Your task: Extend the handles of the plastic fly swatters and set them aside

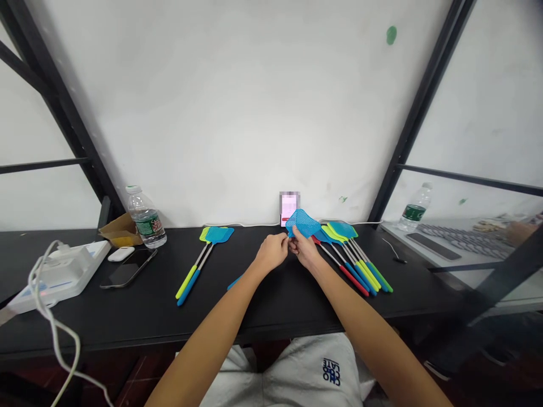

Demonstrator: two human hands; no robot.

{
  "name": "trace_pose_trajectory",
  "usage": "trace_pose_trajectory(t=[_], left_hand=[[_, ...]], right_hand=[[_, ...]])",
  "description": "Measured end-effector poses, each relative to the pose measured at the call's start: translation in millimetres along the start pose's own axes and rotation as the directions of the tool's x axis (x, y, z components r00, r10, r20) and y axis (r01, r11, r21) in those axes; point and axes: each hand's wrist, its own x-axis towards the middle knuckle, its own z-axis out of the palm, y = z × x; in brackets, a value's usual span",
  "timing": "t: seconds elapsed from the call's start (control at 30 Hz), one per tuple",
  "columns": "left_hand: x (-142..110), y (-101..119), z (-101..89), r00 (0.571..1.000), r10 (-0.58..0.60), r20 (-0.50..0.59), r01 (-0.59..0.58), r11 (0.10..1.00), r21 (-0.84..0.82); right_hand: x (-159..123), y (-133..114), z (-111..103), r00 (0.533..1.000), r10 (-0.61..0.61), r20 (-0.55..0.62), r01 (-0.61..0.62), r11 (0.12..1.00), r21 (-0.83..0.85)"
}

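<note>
Over the middle of the table, my right hand [302, 247] grips a blue fly swatter head [302, 220], thumb lying on its mesh. My left hand [274, 250] is closed in a pinch at the near edge of that head, fingertips almost meeting the right hand's; what lies between them is hidden. A blue handle end [234, 282] pokes out beside my left forearm, and whether it joins the held head cannot be seen. To the left lie two fly swatters [198, 270], one yellow-green, one blue. Several more swatters [360, 263] in red, blue, yellow and green are fanned out at the right.
A phone [289, 206] stands against the wall behind my hands. On the left are a water bottle [146, 217], a dark phone [129, 268], a white case [121, 254] and a power strip [63, 277] with cables. A thin cable [394, 251] lies far right, before a partition.
</note>
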Motion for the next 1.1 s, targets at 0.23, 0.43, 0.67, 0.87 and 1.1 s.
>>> trace_pose_trajectory(t=[0.23, 0.43, 0.67, 0.87, 1.1], left_hand=[[6.3, -8.4, -5.9, 0.999, 0.043, 0.009, -0.041, 0.978, -0.205], [8.7, -9.0, -7.9, 0.997, 0.029, 0.069, -0.016, 0.983, -0.184], [-5.0, -4.5, -1.9, 0.995, -0.085, 0.045, 0.076, 0.984, 0.158], [-7.9, -8.6, 1.0, 0.99, -0.125, 0.057, 0.109, 0.966, 0.234], [-9.6, -4.5, 4.4, 0.987, -0.144, 0.076, 0.122, 0.962, 0.245]], right_hand=[[-1.5, -7.4, -3.2, 0.995, 0.0, 0.103, -0.002, 1.0, 0.012], [-1.6, -9.4, -3.4, 0.996, 0.0, 0.088, -0.003, 1.0, 0.029], [4.2, -7.7, -8.5, 0.988, -0.022, -0.153, 0.018, 0.999, -0.029], [9.3, -9.2, -14.3, 0.966, -0.005, -0.257, -0.02, 0.995, -0.094], [3.5, -1.8, -10.8, 0.994, 0.038, -0.099, -0.056, 0.981, -0.185]])
